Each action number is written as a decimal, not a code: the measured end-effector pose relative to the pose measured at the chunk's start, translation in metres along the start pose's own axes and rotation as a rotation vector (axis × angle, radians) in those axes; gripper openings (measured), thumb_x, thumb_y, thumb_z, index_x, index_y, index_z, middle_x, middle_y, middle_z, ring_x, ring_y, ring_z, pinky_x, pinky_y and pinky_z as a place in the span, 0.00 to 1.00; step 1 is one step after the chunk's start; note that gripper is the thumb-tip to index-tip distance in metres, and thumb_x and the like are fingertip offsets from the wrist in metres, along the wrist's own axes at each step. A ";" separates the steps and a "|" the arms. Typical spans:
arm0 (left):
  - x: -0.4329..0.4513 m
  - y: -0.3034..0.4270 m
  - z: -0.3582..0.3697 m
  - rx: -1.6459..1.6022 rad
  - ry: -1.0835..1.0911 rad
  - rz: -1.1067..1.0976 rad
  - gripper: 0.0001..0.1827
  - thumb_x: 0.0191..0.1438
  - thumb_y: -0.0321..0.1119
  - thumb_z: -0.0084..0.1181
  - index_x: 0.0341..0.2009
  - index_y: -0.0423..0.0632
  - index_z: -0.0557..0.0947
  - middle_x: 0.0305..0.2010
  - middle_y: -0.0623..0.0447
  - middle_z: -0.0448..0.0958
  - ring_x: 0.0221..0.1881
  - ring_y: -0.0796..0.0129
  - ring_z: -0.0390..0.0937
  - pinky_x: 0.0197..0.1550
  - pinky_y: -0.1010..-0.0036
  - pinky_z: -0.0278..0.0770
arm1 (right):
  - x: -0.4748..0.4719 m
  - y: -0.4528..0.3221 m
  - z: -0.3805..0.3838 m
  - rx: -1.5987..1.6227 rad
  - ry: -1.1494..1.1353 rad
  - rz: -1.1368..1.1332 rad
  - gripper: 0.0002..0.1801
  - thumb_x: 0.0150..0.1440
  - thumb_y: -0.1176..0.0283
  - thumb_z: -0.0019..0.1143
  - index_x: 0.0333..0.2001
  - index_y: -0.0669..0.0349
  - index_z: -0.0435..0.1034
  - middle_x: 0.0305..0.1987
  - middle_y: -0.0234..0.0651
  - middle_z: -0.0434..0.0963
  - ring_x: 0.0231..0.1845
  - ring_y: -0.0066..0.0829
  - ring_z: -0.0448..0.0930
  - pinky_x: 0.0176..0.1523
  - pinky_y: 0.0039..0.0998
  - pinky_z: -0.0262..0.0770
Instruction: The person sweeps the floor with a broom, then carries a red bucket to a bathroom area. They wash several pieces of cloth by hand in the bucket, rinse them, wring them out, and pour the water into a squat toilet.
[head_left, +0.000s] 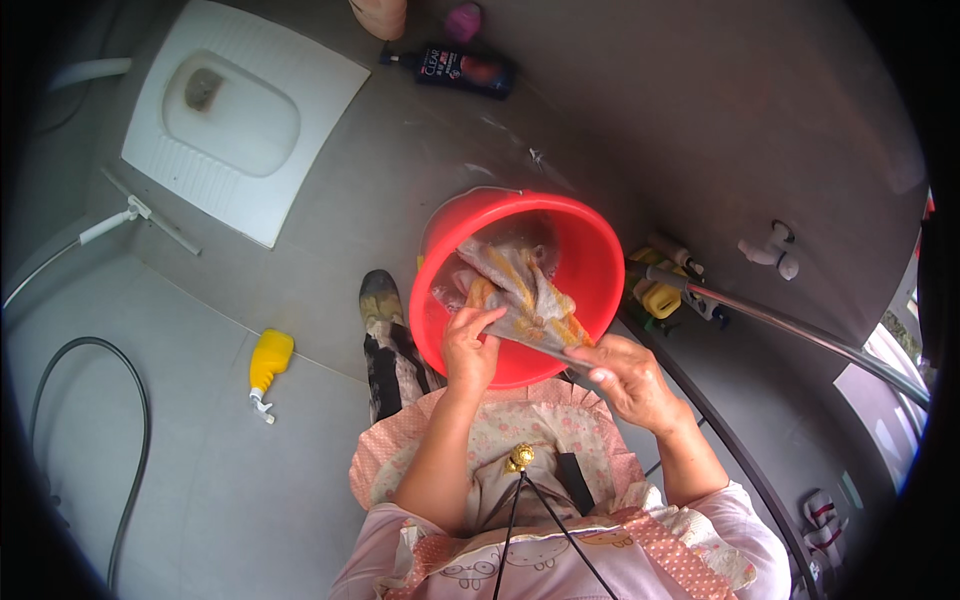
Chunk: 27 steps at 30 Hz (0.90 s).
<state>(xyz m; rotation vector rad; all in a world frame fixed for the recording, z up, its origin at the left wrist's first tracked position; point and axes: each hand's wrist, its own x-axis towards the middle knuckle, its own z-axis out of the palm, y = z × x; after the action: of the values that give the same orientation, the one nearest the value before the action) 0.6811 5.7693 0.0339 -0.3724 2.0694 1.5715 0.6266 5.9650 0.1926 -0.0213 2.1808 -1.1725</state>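
Observation:
A red plastic bucket with a wire handle stands on the floor close in front of me. Grey-and-yellow cloth hangs in a bunch into it, over water with some suds. My left hand pinches one end of the cloth's upper edge at the near rim. At the other end of that edge, my right hand grips it between thumb and fingers. The edge is stretched between both hands. What lies beneath the cloth in the bucket is mostly hidden.
A white squat toilet is set in the floor at upper left. On the floor lie a yellow spray bottle, a dark pump bottle and a hose. Several bottles stand right of the bucket, below a metal pole and a wall tap.

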 end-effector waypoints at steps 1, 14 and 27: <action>0.000 0.002 -0.001 -0.031 0.068 0.026 0.25 0.34 0.13 0.48 0.38 0.50 0.83 0.35 0.49 0.75 0.41 0.58 0.73 0.45 0.69 0.71 | -0.003 0.005 -0.001 -0.045 0.048 0.025 0.14 0.53 0.75 0.52 0.44 0.65 0.72 0.27 0.41 0.71 0.29 0.40 0.72 0.36 0.35 0.69; -0.027 0.038 0.033 -0.472 -0.175 -0.059 0.19 0.50 0.17 0.51 0.48 0.35 0.72 0.42 0.48 0.75 0.41 0.69 0.76 0.44 0.75 0.76 | 0.015 0.062 0.095 1.067 0.410 0.481 0.19 0.63 0.70 0.40 0.56 0.67 0.62 0.46 0.38 0.75 0.44 0.27 0.76 0.49 0.27 0.74; 0.002 -0.012 0.017 -1.504 -0.210 -0.907 0.25 0.58 0.53 0.47 0.47 0.43 0.72 0.44 0.50 0.75 0.40 0.65 0.74 0.41 0.69 0.74 | 0.011 -0.001 0.128 0.052 0.131 0.198 0.12 0.48 0.69 0.61 0.34 0.63 0.70 0.36 0.41 0.73 0.35 0.41 0.76 0.36 0.34 0.73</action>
<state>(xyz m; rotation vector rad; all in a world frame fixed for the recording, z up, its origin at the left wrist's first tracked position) 0.6896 5.7816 0.0196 -1.2923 0.0632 1.9987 0.6882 5.8662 0.1375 0.2953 2.2054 -1.1445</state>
